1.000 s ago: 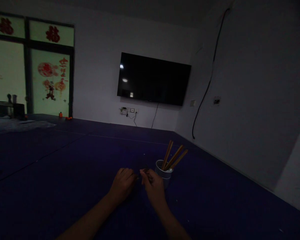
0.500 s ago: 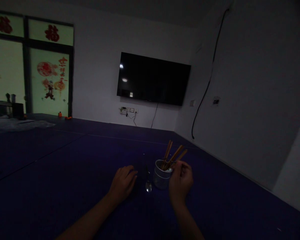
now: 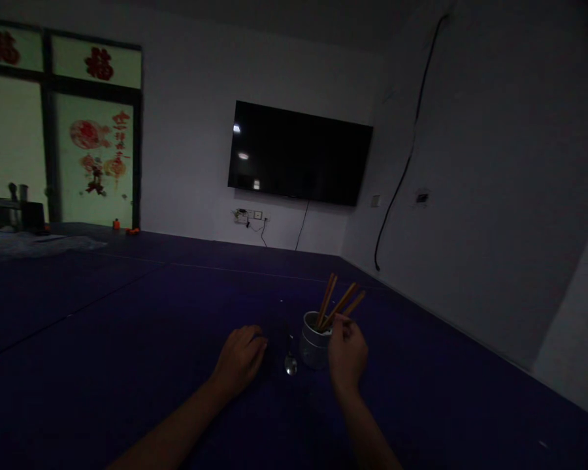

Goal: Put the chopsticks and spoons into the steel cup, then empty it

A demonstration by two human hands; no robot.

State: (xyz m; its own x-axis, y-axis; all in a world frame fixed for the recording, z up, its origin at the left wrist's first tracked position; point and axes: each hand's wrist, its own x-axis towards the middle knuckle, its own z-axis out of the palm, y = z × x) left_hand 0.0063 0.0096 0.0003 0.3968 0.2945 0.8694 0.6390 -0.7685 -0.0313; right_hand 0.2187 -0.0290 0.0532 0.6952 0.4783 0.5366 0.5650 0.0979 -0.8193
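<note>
My left hand [image 3: 240, 358] rests on the dark table with its fingers lying loosely, holding nothing. A metal spoon [image 3: 291, 364] lies to its right, bowl toward me. Beside the spoon stands a greyish cup [image 3: 314, 347] with several wooden chopsticks [image 3: 340, 304] leaning out of it to the right. My right hand [image 3: 347, 352] is at the cup's right side, thumb and fingers pinched together near the rim, by the chopsticks. What the pinch holds is hidden in the dim light.
The wide blue-purple table [image 3: 215, 294] has seams across it. Clear plastic sheeting [image 3: 39, 245], a black holder [image 3: 17, 212] and small orange items [image 3: 116, 224] sit at the far left. A television [image 3: 298, 153] hangs on the wall beyond.
My right hand has moved slightly left, closer over the cup. A thin dark rod seen in its pinch across the cup's mouth no longer shows. My left hand stays put.
</note>
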